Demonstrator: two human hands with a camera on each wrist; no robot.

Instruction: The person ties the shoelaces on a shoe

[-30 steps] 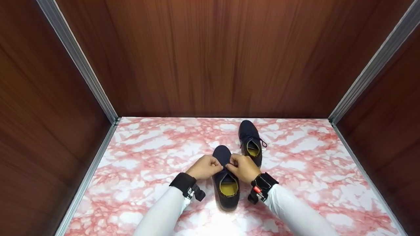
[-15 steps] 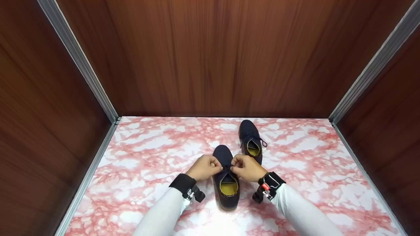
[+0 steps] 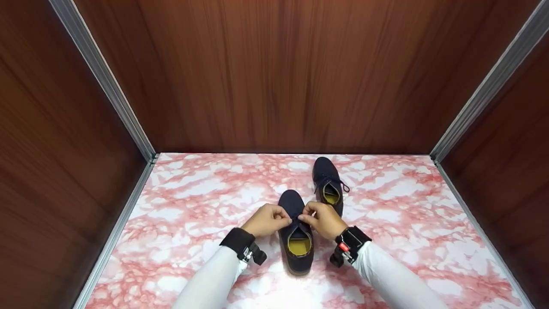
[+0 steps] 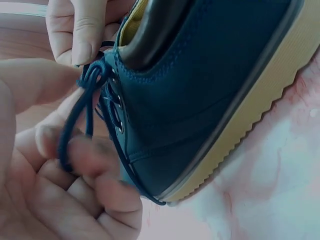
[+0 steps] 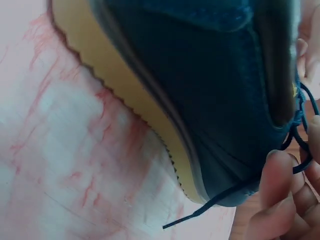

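A dark navy lace-up shoe (image 3: 296, 259) with a yellow insole and pale ridged sole stands on the floor, toe pointing away. At its lacing, both hands work on the dark blue shoelace (image 4: 91, 75), which is gathered in a knot with a loop. From the left side, my left hand (image 3: 266, 219) holds the loop, fingers curled about it. My right hand (image 3: 324, 219) pinches the lace on the right side, thumb close over the knot. In the right wrist view, a loose lace end (image 5: 185, 220) hangs past the right fingers along the toe.
A matching shoe (image 3: 326, 171) stands farther back to the right, its lace tied in a bow with a loop out to the side. The floor (image 3: 193, 189) is pink-and-white marbled. Brown wood panels (image 3: 274, 77) with grey metal edges close in the back and both sides.
My right hand drew slightly outward to the right, then came back a little toward the knot. My left hand and both shoes stay nearly where they were.
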